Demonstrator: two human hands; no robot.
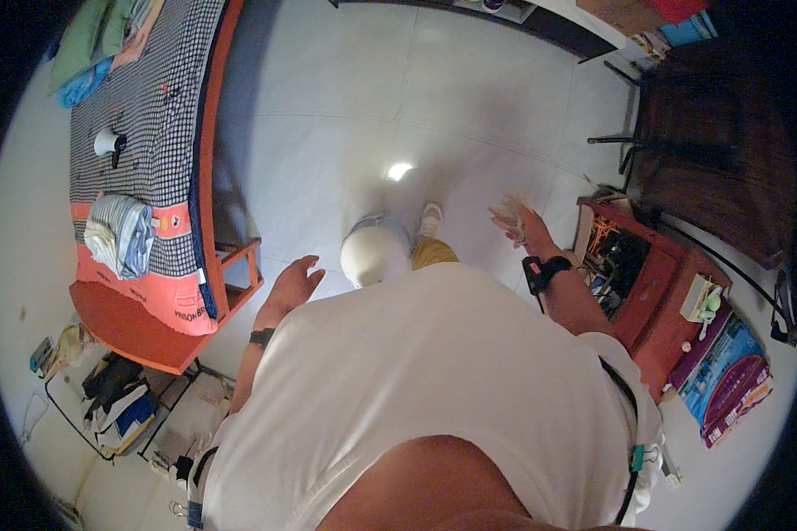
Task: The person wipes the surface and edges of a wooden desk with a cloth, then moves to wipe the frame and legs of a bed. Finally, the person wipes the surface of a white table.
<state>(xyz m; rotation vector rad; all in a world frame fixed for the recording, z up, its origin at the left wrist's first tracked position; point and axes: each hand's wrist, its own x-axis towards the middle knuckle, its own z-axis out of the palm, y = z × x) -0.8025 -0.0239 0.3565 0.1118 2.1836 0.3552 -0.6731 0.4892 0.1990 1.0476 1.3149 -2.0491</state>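
Observation:
My left hand (299, 284) hangs over the pale floor with its fingers apart and nothing in it, between the bed and a round white object (374, 253). That object stands in front of my body, and its kind cannot be told. My right hand (523, 224) is stretched out to the right, holding a crumpled, see-through wad (513, 211), perhaps thin plastic. The red wooden cabinet (664, 292) is close to my right forearm. A black strap with a small device (538, 273) sits on my right wrist.
At left is a bed with a red frame (209, 166), bearing folded clothes (123, 235), a white-and-black object (108, 143) and a green pillow (93, 40). A rack with cloths (123, 398) stands behind it. Dark wooden furniture (710, 152) and a printed bag (724, 381) are at right.

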